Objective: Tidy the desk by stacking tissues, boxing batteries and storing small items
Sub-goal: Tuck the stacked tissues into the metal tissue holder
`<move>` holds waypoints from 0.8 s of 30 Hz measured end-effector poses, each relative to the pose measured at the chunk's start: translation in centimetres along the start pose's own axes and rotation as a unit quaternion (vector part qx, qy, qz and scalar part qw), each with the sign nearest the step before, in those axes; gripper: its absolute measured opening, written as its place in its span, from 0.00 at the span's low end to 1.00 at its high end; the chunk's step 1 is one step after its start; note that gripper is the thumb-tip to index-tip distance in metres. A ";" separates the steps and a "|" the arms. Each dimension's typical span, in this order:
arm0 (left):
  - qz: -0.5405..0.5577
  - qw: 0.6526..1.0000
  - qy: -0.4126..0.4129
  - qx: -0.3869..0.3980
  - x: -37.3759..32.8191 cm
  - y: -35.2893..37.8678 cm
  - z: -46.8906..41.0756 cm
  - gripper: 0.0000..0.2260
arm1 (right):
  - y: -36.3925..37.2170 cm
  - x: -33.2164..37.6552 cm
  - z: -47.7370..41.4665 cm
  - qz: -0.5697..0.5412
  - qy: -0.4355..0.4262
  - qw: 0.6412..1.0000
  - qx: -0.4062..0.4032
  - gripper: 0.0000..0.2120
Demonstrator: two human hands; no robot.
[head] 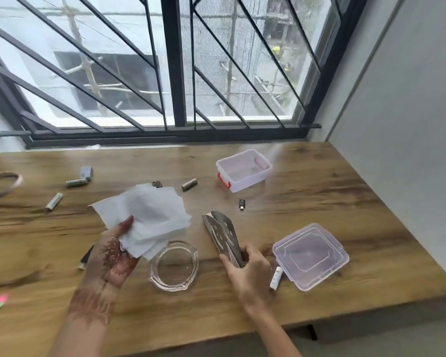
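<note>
The stack of white tissues (144,215) is held above the wooden desk (319,202), pinched in the left hand (113,256). The right hand (250,269) grips a perforated metal holder (223,233) just beside a glass dish (174,265). A battery (276,278) lies beside the plastic lid (310,256); the open plastic box (242,170) stands farther back.

A single wide-angle camera, worn on the person's head, looked forward and down across the wooden desk (319,202) toward the barred window (175,73) behind it. The left hand (113,256) and the right hand (247,266) sat close beneath the lens, in the lower half of the frame. The desk's left side ran out of shot, straight bars bowed toward the edges, and the near corners appeared slightly blurred.
</note>
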State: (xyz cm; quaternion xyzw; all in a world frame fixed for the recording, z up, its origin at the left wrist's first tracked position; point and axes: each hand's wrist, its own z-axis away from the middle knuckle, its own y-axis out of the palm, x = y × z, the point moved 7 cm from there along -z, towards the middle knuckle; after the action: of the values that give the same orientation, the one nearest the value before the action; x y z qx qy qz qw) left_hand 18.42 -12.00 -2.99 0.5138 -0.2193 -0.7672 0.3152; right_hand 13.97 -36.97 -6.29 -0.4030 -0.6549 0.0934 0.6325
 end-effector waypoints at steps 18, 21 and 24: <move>-0.107 0.962 -0.115 0.223 2.0 9.2 -1.3 0.05 | -3.5 9.4 -4.0 -0.394 0.114 0.896 0.166 0.38; -0.149 0.932 -0.142 0.297 2.0 11.1 -0.5 0.18 | -3.1 10.6 -3.6 -0.525 0.151 0.800 0.248 0.29; -0.173 0.918 -0.151 0.322 1.9 11.9 -0.2 0.10 | -2.5 10.4 -3.1 -0.597 0.164 0.731 0.288 0.24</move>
State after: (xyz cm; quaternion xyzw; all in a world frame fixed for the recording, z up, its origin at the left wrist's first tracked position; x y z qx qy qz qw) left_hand 21.20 -21.79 3.56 0.4959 -0.4070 -0.7659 -0.0422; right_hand 17.06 -33.11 3.64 0.2628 -0.5882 -0.1871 0.7416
